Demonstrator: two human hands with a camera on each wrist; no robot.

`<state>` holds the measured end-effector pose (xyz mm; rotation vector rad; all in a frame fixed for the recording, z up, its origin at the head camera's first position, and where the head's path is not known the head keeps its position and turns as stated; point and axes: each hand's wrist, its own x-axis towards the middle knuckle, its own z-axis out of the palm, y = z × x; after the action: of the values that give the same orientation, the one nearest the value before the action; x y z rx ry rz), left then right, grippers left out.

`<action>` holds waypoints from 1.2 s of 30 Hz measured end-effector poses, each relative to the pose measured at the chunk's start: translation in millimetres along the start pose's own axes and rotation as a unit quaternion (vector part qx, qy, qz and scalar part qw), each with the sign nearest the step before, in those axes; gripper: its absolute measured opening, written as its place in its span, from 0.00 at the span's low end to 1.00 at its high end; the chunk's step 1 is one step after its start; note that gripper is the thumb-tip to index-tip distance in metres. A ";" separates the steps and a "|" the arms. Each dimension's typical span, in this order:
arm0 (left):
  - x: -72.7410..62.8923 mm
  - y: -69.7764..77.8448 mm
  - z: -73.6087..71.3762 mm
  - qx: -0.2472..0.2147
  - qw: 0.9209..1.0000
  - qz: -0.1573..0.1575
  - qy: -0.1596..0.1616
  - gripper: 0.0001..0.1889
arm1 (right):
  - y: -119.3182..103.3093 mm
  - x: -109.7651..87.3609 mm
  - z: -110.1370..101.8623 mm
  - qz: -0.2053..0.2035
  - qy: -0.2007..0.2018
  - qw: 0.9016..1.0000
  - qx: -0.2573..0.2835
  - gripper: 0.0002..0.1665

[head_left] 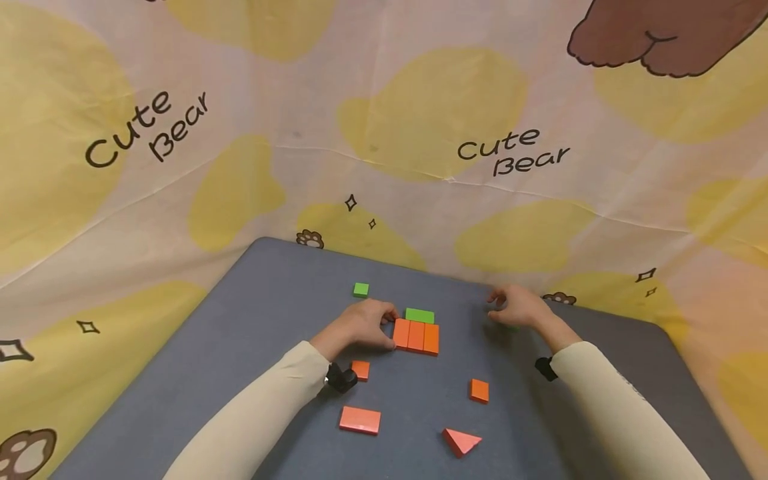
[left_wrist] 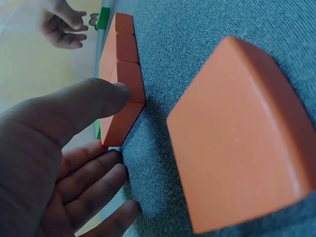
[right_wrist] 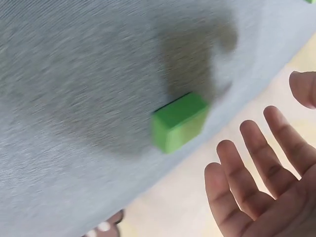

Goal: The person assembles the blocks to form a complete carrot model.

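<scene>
My left hand [head_left: 365, 323] is at the left end of a row of three orange rectangular blocks [head_left: 417, 336] lying side by side. It pinches the leftmost block lengthwise, the thumb [left_wrist: 111, 96] on the near end and the index fingertip at the far corner. A green rectangular block [head_left: 419, 315] lies against the row's far side. Over the back right of the table my right hand [head_left: 517, 307] hovers with spread, loosely bent fingers and nothing in its grasp. Below it a small green block [right_wrist: 180, 123] sits on the cloth, mostly hidden by the hand in the head view.
A green cube [head_left: 361, 290] lies behind my left hand. Near my left wrist is an orange square block [head_left: 361, 371], with a long orange block [head_left: 360, 421] nearer me. An orange square block [head_left: 479, 391] and a triangular block [head_left: 461, 441] lie front right. Printed cloth [head_left: 384, 133] borders the table.
</scene>
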<state>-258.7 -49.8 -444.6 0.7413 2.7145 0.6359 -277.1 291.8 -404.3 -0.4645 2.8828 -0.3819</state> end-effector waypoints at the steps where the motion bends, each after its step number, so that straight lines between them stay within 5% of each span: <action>1: 0.0 0.1 0.0 0.000 1.000 0.000 0.000 0.26 | 3.1 -1.2 0.1 0.003 0.000 1.000 -0.001 0.19; 10: -0.3 1.8 -2.7 0.006 1.000 -0.001 0.000 0.26 | 26.3 -8.3 6.1 0.046 -0.002 0.999 -0.008 0.25; 36: -1.7 2.3 -2.1 0.001 1.000 0.004 0.001 0.25 | 30.2 -9.1 13.4 0.026 0.027 0.999 0.037 0.19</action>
<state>-257.0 -49.7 -441.4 0.7532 2.7159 0.6367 -274.0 319.5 -424.1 -0.3718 2.9131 -0.4978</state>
